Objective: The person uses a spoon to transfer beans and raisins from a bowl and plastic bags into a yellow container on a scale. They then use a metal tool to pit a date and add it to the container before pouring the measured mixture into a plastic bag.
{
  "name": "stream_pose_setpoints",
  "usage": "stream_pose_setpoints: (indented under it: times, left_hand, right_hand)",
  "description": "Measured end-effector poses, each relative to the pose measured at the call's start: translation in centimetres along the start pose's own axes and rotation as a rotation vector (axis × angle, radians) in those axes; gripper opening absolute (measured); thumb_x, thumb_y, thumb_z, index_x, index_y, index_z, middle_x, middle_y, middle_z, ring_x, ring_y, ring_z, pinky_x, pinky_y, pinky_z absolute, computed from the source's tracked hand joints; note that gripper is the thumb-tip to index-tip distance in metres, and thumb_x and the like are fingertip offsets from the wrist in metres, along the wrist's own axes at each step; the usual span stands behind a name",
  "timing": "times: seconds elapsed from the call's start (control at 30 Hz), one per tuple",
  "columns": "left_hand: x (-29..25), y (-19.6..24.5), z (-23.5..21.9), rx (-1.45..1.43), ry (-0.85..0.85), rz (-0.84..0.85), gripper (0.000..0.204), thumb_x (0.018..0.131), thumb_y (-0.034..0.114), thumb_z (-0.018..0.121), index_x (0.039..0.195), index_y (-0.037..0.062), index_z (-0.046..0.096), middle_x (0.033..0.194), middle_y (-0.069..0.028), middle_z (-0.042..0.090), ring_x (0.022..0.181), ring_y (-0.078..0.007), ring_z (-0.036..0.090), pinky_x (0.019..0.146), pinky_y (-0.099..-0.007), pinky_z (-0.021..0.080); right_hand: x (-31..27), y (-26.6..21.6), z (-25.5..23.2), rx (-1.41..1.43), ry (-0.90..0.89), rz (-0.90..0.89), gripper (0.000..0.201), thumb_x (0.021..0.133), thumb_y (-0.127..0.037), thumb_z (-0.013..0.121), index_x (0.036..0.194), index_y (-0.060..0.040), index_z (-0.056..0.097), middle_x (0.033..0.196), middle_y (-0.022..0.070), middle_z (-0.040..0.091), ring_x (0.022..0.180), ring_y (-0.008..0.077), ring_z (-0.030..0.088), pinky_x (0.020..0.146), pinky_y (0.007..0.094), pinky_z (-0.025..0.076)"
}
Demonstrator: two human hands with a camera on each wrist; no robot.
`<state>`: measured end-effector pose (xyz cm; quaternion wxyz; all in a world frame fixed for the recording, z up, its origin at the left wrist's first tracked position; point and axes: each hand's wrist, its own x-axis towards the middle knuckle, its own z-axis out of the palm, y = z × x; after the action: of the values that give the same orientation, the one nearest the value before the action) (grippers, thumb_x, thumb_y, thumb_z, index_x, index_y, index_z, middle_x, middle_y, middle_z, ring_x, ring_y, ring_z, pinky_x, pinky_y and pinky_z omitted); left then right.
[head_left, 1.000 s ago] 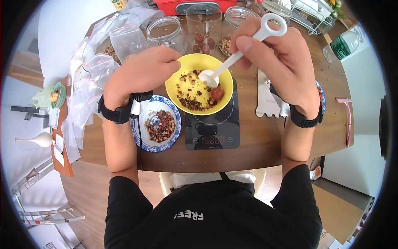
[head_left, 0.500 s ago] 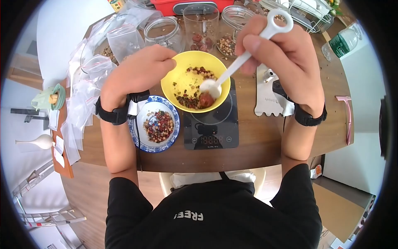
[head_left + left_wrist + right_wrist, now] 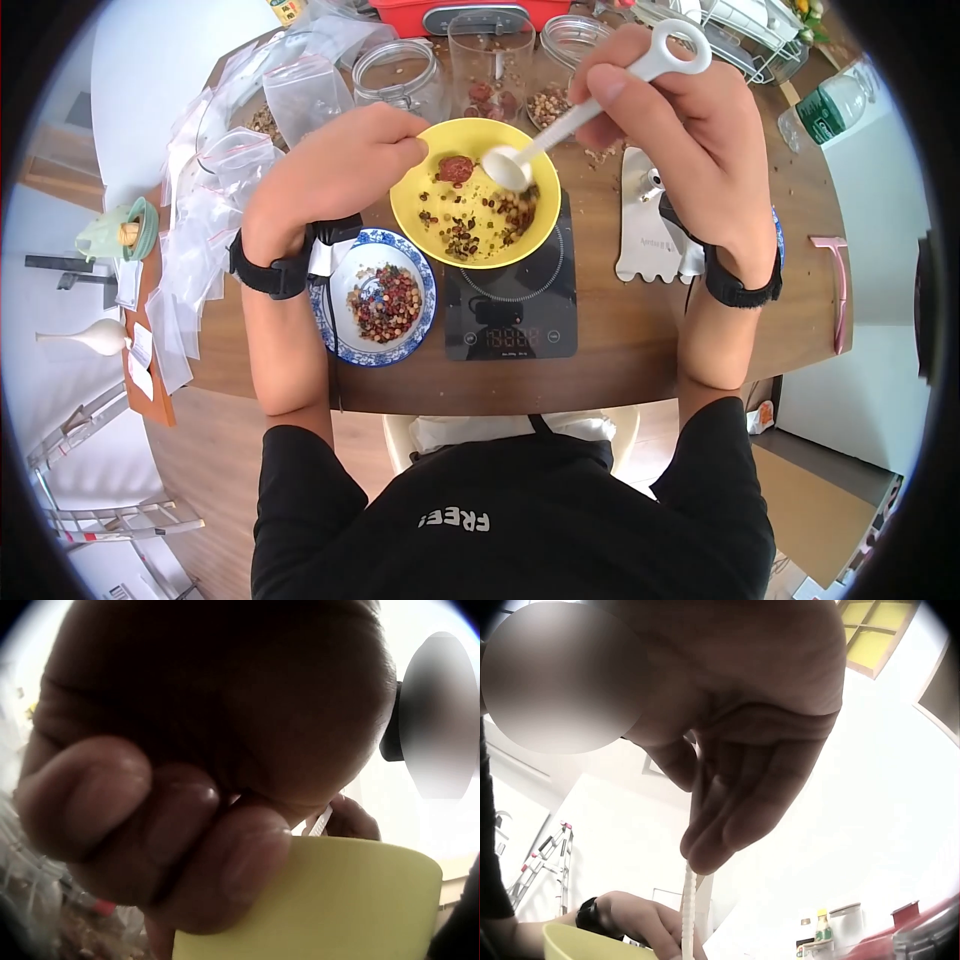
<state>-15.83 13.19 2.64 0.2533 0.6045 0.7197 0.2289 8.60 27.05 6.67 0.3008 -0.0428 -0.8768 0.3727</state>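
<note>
The yellow bowl [image 3: 412, 185] is above the black digital scale [image 3: 512, 320] and overlaps it in the head view. Dried beans and herb bits lie inside, with a wrinkled red date [image 3: 456, 169] near the far left wall. My left hand [image 3: 345, 165] grips the bowl's left rim; its curled fingers [image 3: 251, 862] lie against the outside wall in the left wrist view. Between thumb and fingers, my right hand [image 3: 690, 140] pinches a long white spoon [image 3: 565, 125] with a ring at its handle end. The spoon's head is down inside the bowl.
A blue-rimmed plate [image 3: 345, 345] of mixed beans stands at front left. Behind the bowl are glass jars [image 3: 400, 75] and a clear container [image 3: 490, 60] of red dates. Plastic bags [image 3: 215, 210] cover the left side; a notched metal scraper [image 3: 645, 235] and pink razor [image 3: 840, 290] lie right.
The white spoon has stirred through the bowl. The red date has shifted from the near right to the far left, and the beans have spread differently. The bowl has moved slightly.
</note>
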Motion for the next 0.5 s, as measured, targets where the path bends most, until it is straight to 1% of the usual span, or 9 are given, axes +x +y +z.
stream_pose_setpoints:
  times: [0.03,0.07,0.13,0.17,0.23,0.27,0.3,0.37,0.5]
  left_hand:
    - [0.0,-0.1,0.1,0.0,0.003,0.001,0.036,0.091,0.02,0.049,0.109,-0.0061,0.065,0.086,-0.0252,0.066,0.083,-0.0359,0.066,0.077,-0.0409,0.05]
    - [0.1,-0.1,0.1,0.02,0.012,0.002,0.036,0.091,0.02,0.048,0.108,-0.0066,0.065,0.086,-0.0251,0.066,0.082,-0.0358,0.066,0.076,-0.0409,0.05]
    - [0.2,0.1,0.1,0.042,0.02,0.003,0.035,0.091,0.02,0.048,0.107,-0.0071,0.065,0.085,-0.025,0.066,0.081,-0.0357,0.065,0.076,-0.0409,0.05]
    - [0.2,0.4,0.0,0.058,-0.004,-0.021,0.035,0.091,0.019,0.048,0.106,-0.0073,0.065,0.084,-0.0248,0.066,0.081,-0.0359,0.065,0.075,-0.0412,0.05]
    - [0.2,0.6,-0.1,0.077,-0.028,-0.045,0.034,0.091,0.019,0.048,0.105,-0.0076,0.065,0.084,-0.0247,0.065,0.08,-0.0361,0.065,0.074,-0.0415,0.05]
    - [0.2,0.6,-0.1,0.044,-0.03,-0.033,0.034,0.091,0.019,0.048,0.105,-0.0076,0.065,0.083,-0.0246,0.065,0.08,-0.0363,0.065,0.074,-0.0417,0.049]
    - [0.2,0.6,-0.1,0.011,-0.032,-0.02,0.034,0.091,0.018,0.047,0.104,-0.0075,0.065,0.083,-0.0245,0.065,0.08,-0.0364,0.065,0.073,-0.0419,0.049]
    - [0.3,0.1,-0.1,0.023,-0.028,-0.017,0.034,0.091,0.018,0.047,0.104,-0.0075,0.065,0.082,-0.0245,0.065,0.08,-0.0366,0.064,0.073,-0.0423,0.049]
    - [0.0,0.1,-0.4,0.054,0.019,-0.003,0.034,0.09,0.018,0.047,0.104,-0.0074,0.065,0.083,-0.0246,0.065,0.079,-0.0373,0.064,0.073,-0.0431,0.049]
  right_hand:
    - [-0.1,-0.3,-0.3,-0.035,-0.035,0.046,0.016,0.101,-0.007,0.054,0.097,0.0049,0.065,0.088,0.0072,0.068,0.074,0.0111,0.064,0.068,0.0232,0.051]
    - [-0.2,-0.6,-0.2,-0.036,-0.036,0.043,0.016,0.101,-0.007,0.054,0.097,0.0049,0.065,0.088,0.0072,0.068,0.074,0.0111,0.064,0.068,0.0232,0.051]
    - [-0.3,-0.8,0.3,0.201,-0.099,0.083,0.016,0.101,-0.007,0.055,0.095,0.0045,0.065,0.089,0.0073,0.068,0.074,0.011,0.065,0.067,0.0231,0.052]
    - [-0.3,-0.8,0.7,0.201,-0.098,0.082,0.016,0.101,-0.007,0.055,0.095,0.0045,0.065,0.089,0.0073,0.068,0.074,0.011,0.065,0.067,0.0231,0.052]
    - [0.0,-0.4,1.7,0.237,-0.123,0.004,0.016,0.101,-0.008,0.056,0.096,0.0042,0.065,0.089,0.0076,0.068,0.074,0.0113,0.065,0.066,0.0231,0.052]
    - [0.4,-0.2,1.8,0.186,-0.143,-0.041,0.016,0.101,-0.008,0.055,0.097,0.0041,0.065,0.089,0.0075,0.068,0.074,0.0112,0.065,0.065,0.0234,0.052]
    - [0.5,0.2,1.9,0.186,-0.142,-0.042,0.016,0.101,-0.008,0.055,0.097,0.0041,0.065,0.089,0.0075,0.068,0.074,0.0112,0.065,0.065,0.0234,0.052]
    - [0.7,0.8,2.0,0.044,-0.049,-0.111,0.018,0.102,-0.01,0.054,0.097,0.0044,0.065,0.089,0.0077,0.068,0.073,0.0113,0.065,0.066,0.0238,0.052]
    - [0.4,0.4,0.6,-0.085,-0.024,-0.039,0.019,0.102,-0.01,0.053,0.096,0.0047,0.064,0.087,0.0076,0.067,0.072,0.0116,0.064,0.065,0.0242,0.052]
